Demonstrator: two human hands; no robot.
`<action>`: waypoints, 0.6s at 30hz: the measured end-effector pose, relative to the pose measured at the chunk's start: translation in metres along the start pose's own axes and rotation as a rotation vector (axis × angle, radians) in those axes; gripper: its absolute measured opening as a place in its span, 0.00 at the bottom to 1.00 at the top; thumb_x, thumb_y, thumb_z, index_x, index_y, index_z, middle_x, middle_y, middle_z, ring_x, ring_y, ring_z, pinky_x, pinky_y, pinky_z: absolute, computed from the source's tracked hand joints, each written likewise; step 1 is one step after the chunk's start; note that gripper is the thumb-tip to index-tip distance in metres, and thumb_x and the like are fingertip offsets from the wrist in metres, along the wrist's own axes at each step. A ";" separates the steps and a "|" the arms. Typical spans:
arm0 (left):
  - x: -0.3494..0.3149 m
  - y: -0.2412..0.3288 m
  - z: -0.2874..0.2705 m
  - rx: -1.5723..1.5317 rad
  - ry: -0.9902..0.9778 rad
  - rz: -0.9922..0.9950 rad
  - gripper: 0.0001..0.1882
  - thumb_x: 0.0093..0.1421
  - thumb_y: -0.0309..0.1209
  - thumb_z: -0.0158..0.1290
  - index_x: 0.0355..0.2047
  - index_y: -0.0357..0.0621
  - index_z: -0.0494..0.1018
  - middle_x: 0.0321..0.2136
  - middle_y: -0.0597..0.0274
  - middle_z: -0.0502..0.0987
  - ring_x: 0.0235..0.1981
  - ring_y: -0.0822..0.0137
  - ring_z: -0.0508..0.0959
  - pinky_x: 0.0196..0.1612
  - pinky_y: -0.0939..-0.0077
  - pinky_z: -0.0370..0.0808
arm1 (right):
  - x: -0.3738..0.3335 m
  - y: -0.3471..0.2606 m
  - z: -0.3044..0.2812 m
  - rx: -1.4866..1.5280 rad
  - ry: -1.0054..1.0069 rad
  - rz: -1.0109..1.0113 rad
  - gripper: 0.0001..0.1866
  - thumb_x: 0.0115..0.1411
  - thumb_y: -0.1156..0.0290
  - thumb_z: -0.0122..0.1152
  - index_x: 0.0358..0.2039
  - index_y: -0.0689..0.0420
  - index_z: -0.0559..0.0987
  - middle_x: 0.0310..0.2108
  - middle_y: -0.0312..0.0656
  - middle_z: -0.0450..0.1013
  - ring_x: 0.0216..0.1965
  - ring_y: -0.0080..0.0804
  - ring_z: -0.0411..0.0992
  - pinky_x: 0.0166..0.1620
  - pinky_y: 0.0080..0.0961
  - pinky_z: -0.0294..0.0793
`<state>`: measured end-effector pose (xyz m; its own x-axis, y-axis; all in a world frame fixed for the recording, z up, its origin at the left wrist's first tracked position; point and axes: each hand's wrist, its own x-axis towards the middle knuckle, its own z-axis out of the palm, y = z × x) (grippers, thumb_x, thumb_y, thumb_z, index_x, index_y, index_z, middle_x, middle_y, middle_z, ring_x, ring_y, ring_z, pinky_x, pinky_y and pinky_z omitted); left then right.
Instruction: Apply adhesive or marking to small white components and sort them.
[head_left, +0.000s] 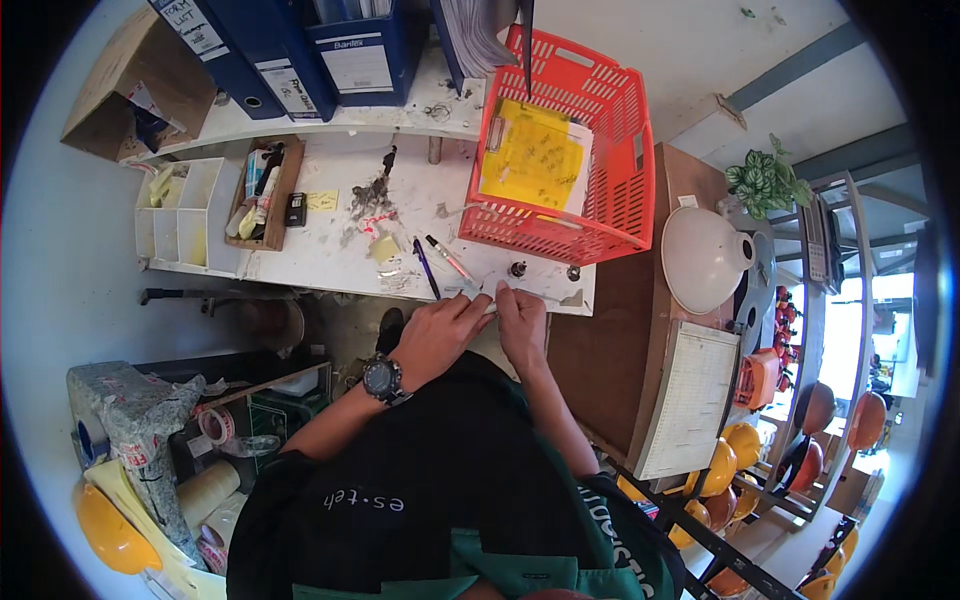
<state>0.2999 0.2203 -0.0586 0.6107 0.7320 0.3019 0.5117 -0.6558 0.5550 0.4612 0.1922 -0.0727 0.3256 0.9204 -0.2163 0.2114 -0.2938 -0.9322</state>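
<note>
At the front edge of the white desk, my left hand and my right hand meet, fingers closed together. A small pale object shows between their fingertips, too covered to name. A dark watch is on my left wrist. Just beyond my left hand lie a purple pen and a white marker with a dark cap. Past my right hand, a small dark round piece rests on the desk, with another dark piece to its right.
A red plastic basket holding a yellow folder stands at the desk's back right. Blue binders line the shelf above. A wooden box of stationery sits at the left. Yellow helmets hang at the right.
</note>
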 end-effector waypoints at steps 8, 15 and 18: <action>0.013 0.008 -0.033 -0.458 -0.067 -0.041 0.15 0.64 0.32 0.59 0.46 0.34 0.78 0.22 0.51 0.74 0.19 0.56 0.74 0.25 0.65 0.70 | -0.003 -0.011 -0.018 0.001 -0.043 -0.310 0.23 0.68 0.70 0.54 0.15 0.65 0.69 0.11 0.40 0.61 0.16 0.22 0.55 0.22 0.32 0.55; 0.013 0.029 -0.068 -1.291 -0.515 -0.398 0.17 0.71 0.40 0.52 0.42 0.37 0.82 0.16 0.69 0.68 0.19 0.82 0.66 0.21 0.80 0.61 | -0.009 -0.078 -0.058 -0.153 -0.330 -0.796 0.18 0.60 0.77 0.58 0.15 0.62 0.67 0.13 0.43 0.60 0.13 0.41 0.58 0.19 0.38 0.57; 0.015 0.033 -0.093 -1.425 -0.729 -0.414 0.19 0.72 0.41 0.51 0.39 0.36 0.81 0.16 0.73 0.69 0.17 0.83 0.63 0.19 0.84 0.58 | -0.009 -0.107 -0.066 -0.199 -0.430 -1.099 0.17 0.56 0.78 0.60 0.14 0.59 0.65 0.13 0.40 0.59 0.13 0.38 0.59 0.17 0.36 0.57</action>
<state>0.2701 0.2268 0.0367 0.9303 0.2982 -0.2137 0.0222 0.5357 0.8441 0.4961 0.1986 0.0483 -0.4457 0.7039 0.5530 0.3353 0.7041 -0.6260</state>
